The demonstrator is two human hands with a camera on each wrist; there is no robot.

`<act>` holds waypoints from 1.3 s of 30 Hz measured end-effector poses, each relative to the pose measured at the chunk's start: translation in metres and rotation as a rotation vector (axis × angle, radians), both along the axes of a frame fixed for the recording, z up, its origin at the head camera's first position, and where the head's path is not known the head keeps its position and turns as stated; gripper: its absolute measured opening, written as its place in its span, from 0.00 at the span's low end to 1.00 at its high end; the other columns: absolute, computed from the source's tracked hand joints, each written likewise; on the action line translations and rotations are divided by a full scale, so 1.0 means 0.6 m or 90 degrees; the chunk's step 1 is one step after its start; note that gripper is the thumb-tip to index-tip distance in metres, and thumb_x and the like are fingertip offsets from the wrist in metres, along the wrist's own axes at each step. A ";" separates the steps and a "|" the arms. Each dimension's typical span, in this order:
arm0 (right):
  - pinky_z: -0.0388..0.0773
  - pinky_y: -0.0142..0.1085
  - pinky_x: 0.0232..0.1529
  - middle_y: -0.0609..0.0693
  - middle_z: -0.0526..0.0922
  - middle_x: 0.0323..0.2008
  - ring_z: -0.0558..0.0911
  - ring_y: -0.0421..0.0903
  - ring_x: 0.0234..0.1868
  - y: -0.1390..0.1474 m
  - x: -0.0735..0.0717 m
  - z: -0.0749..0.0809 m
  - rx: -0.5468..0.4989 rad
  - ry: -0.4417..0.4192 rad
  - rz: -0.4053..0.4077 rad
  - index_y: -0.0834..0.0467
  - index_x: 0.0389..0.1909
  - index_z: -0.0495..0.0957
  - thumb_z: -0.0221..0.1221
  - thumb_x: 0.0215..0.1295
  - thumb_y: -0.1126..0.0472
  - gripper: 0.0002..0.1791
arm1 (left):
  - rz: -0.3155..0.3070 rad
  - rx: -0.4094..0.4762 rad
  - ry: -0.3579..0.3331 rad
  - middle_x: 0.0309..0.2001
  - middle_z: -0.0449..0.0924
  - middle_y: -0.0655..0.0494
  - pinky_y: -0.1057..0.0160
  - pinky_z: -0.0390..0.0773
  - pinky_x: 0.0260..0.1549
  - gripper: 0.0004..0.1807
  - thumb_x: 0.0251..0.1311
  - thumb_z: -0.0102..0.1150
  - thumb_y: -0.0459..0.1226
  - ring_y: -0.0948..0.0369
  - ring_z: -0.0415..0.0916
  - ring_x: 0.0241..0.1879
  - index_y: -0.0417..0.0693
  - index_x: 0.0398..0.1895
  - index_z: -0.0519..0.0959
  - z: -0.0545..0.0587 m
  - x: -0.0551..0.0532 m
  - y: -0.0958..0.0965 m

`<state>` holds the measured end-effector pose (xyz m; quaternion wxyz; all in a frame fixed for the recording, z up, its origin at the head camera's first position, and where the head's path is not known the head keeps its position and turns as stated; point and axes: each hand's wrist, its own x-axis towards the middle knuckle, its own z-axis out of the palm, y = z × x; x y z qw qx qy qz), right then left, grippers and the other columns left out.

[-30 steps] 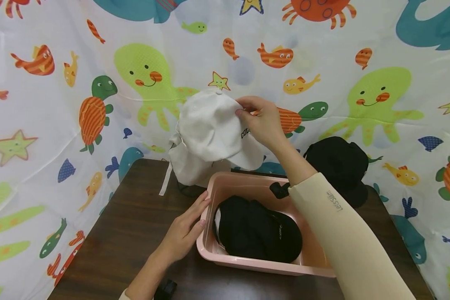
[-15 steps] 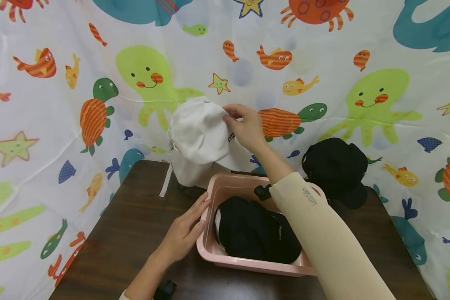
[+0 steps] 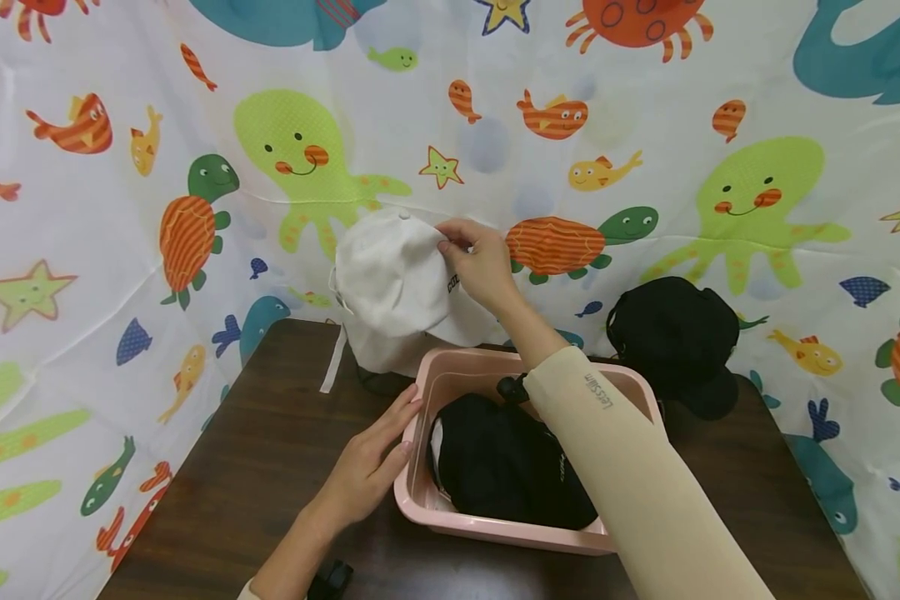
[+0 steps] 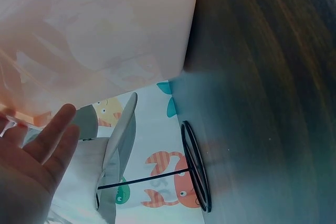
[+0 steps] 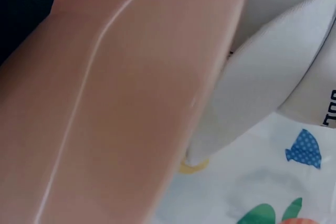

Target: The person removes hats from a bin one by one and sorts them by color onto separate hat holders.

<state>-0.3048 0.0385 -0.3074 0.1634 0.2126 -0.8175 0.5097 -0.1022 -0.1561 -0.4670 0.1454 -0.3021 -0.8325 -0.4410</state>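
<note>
My right hand (image 3: 480,262) pinches the front of a white baseball cap (image 3: 386,271) between thumb and fingers, beside its dark lettering. This cap sits over or against another pale hat (image 3: 382,348) beneath it; whether it rests fully on it I cannot tell. In the left wrist view, a black wire hat stand (image 4: 195,166) rises under the pale hats. My left hand (image 3: 367,467) lies with extended fingers against the left rim of a pink plastic bin (image 3: 510,535). Inside the bin lies a black cap (image 3: 487,467), partly hidden by my right sleeve.
Another black cap (image 3: 671,333) is perched at the back right of the dark wooden table (image 3: 217,467). A pale strap (image 3: 333,360) hangs from the lower hat. Behind the table hangs a sea-animal curtain (image 3: 487,150).
My right hand has moved left and down with the white cap, bringing it lower over the pale hat. The left hand stays at the bin rim.
</note>
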 end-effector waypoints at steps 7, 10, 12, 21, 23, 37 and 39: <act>0.81 0.38 0.52 0.51 0.90 0.45 0.85 0.47 0.50 -0.011 -0.001 -0.012 0.022 -0.007 0.005 0.57 0.53 0.88 0.65 0.73 0.66 0.12 | 0.000 0.001 -0.003 0.81 0.59 0.49 0.71 0.55 0.73 0.30 0.73 0.53 0.31 0.56 0.61 0.77 0.42 0.78 0.68 0.001 0.001 -0.001; 0.81 0.39 0.51 0.51 0.89 0.47 0.85 0.47 0.51 -0.013 0.000 -0.014 0.041 -0.009 0.008 0.56 0.54 0.88 0.64 0.74 0.65 0.12 | -0.001 0.000 -0.004 0.81 0.59 0.49 0.71 0.55 0.73 0.30 0.73 0.53 0.31 0.56 0.61 0.77 0.42 0.78 0.68 0.000 0.001 -0.001; 0.81 0.39 0.49 0.51 0.89 0.47 0.84 0.47 0.51 -0.014 0.001 -0.015 0.052 -0.010 0.011 0.56 0.54 0.88 0.63 0.74 0.65 0.12 | -0.001 -0.001 -0.003 0.81 0.59 0.49 0.71 0.55 0.73 0.30 0.73 0.53 0.31 0.56 0.61 0.77 0.41 0.78 0.68 0.000 0.000 -0.001; 0.81 0.40 0.50 0.50 0.90 0.48 0.85 0.47 0.51 -0.019 -0.001 -0.023 0.079 -0.006 0.009 0.55 0.54 0.88 0.63 0.75 0.64 0.12 | 0.000 -0.002 0.004 0.81 0.60 0.49 0.71 0.56 0.73 0.29 0.73 0.54 0.31 0.55 0.62 0.77 0.40 0.77 0.68 -0.001 0.001 -0.001; 0.81 0.41 0.50 0.50 0.90 0.48 0.85 0.47 0.51 -0.019 -0.003 -0.026 0.080 -0.007 0.007 0.55 0.54 0.88 0.63 0.75 0.64 0.12 | 0.000 -0.001 0.004 0.81 0.60 0.49 0.71 0.56 0.73 0.29 0.73 0.54 0.31 0.56 0.62 0.77 0.41 0.77 0.68 0.000 0.001 -0.001; 0.81 0.40 0.51 0.49 0.90 0.48 0.84 0.46 0.51 -0.027 -0.005 -0.044 0.079 -0.040 -0.005 0.54 0.55 0.88 0.63 0.75 0.63 0.12 | 0.001 0.000 0.002 0.81 0.60 0.49 0.71 0.56 0.73 0.29 0.74 0.54 0.31 0.56 0.61 0.77 0.43 0.78 0.68 -0.001 0.003 -0.003; 0.81 0.40 0.50 0.49 0.90 0.47 0.84 0.46 0.51 -0.029 -0.005 -0.046 0.076 -0.043 -0.004 0.54 0.54 0.88 0.63 0.75 0.63 0.12 | 0.002 -0.001 0.003 0.81 0.60 0.50 0.71 0.56 0.73 0.29 0.74 0.54 0.32 0.55 0.61 0.77 0.43 0.77 0.68 -0.001 0.003 -0.004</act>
